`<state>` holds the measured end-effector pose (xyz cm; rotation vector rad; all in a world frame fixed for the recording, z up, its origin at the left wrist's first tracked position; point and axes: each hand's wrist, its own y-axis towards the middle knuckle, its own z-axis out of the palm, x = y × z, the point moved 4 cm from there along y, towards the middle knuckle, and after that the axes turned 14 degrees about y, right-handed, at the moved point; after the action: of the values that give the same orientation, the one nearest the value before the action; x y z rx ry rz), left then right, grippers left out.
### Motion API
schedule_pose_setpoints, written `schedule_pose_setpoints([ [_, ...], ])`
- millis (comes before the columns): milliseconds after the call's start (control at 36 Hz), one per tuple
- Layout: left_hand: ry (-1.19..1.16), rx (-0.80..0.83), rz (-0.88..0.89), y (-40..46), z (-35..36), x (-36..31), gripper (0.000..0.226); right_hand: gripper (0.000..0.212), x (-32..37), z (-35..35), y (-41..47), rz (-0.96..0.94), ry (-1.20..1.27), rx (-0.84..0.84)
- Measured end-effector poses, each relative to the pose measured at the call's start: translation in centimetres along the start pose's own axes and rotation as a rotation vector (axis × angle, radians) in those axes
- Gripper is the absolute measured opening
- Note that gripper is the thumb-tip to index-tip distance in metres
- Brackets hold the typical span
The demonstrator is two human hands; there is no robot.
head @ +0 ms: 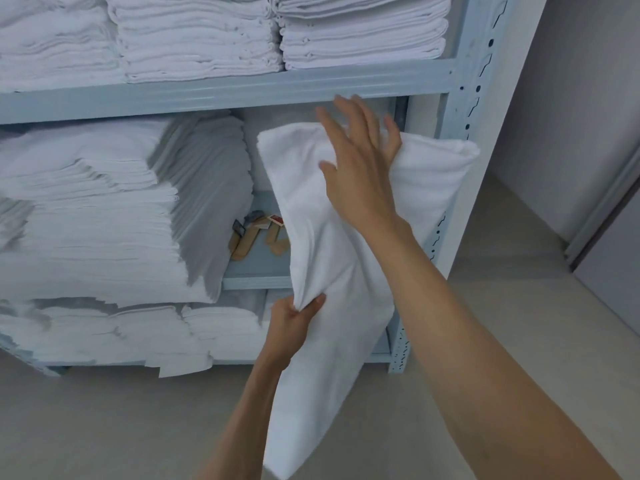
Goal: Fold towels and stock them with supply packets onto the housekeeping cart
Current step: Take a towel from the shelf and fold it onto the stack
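From the head camera, a white towel [332,271] hangs in front of the pale blue metal shelf unit [242,91], its long axis running from upper right down to lower left, the lower end dangling toward the floor. The left hand [294,323] pinches a bunched fold at the towel's left edge, thumb and fingers curled round the cloth. The right hand [360,168] lies higher, fingers spread and nearly straight, palm pressed flat on the upper part; it is the nearer hand to the top fold (which leans toward the open middle shelf). The towel looks soft, thick terry, limp and likely to sag. Behind it lie small tan supply packets [256,233] on the shelf board, beside tall stacks of folded towels [104,216].
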<state>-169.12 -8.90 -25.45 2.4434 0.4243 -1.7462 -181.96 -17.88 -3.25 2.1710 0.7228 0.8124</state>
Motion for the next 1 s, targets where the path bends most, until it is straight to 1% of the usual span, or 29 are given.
schedule_pose_setpoints([
  [28,-0.011,-0.002,0.01,0.1,0.1,-0.4,0.049,0.068,-1.1,0.4,-1.0,0.05,0.012,-0.002],
  [83,-0.022,-0.005,0.015,0.5,0.1,-0.9,0.049,0.071,-4.2,1.6,-3.9,0.24,0.079,0.04],
  [111,-0.021,-0.006,0.009,0.7,0.0,-1.0,0.045,0.069,-6.2,2.4,-5.8,0.383,0.122,0.081],
  [167,-0.026,0.001,-0.003,1.0,0.0,-1.3,0.027,0.064,-9.9,4.2,-10.7,0.7,0.184,0.169],
  [222,-0.05,0.019,-0.007,1.4,0.0,-1.9,0.021,0.061,-12.9,6.0,-16.7,1.057,0.22,0.274],
  [278,-0.061,0.052,-0.008,2.0,0.1,-2.8,0.024,0.062,-14.6,7.5,-23.1,1.383,0.361,0.342],
  [306,-0.056,0.073,-0.004,2.4,0.3,-3.3,0.029,0.061,-14.8,8.2,-25.8,1.519,0.508,0.357],
  [361,0.0,0.095,-0.011,3.1,0.6,-4.2,0.052,0.055,-14.5,8.9,-29.9,1.734,0.845,0.389],
  [389,0.052,0.106,-0.018,3.4,0.8,-4.3,0.056,0.051,-14.4,9.0,-31.3,1.795,0.934,0.414],
  [444,0.146,0.133,-0.047,3.7,1.0,-3.6,0.047,0.052,-14.5,9.0,-33.2,1.815,1.015,0.519],
  [500,0.16,0.171,-0.078,3.6,0.5,-2.3,0.043,0.051,-14.6,8.7,-34.5,1.779,1.029,0.61],
  [583,0.124,0.223,-0.121,3.0,-0.9,-0.2,0.05,0.055,-14.1,8.4,-36.6,1.849,1.151,0.659],
  [667,0.089,0.25,-0.134,2.4,-2.2,1.0,0.038,0.055,-13.2,8.6,-37.6,1.882,1.31,0.688],
  [778,0.031,0.231,-0.164,1.9,-3.2,1.6,0.014,0.055,-12.1,9.1,-37.4,1.842,1.39,0.743],
  [806,0.03,0.224,-0.176,1.9,-3.4,1.8,0.017,0.053,-12.0,9.2,-37.3,1.839,1.422,0.737],
  [861,0.03,0.199,-0.221,2.0,-4.1,2.2,0.016,0.049,-12.0,9.1,-37.2,1.818,1.465,0.68],
  [889,0.033,0.182,-0.256,2.1,-4.6,2.4,0.017,0.047,-12.1,9.0,-37.0,1.794,1.482,0.613],
  [944,0.03,0.169,-0.363,2.3,-5.7,3.2,0.024,0.046,-12.7,8.8,-36.1,1.736,1.542,0.394],
  [1000,-0.012,0.204,-0.481,2.2,-6.6,4.0,0.029,0.051,-13.0,8.4,-34.8,1.675,1.587,0.186],
])
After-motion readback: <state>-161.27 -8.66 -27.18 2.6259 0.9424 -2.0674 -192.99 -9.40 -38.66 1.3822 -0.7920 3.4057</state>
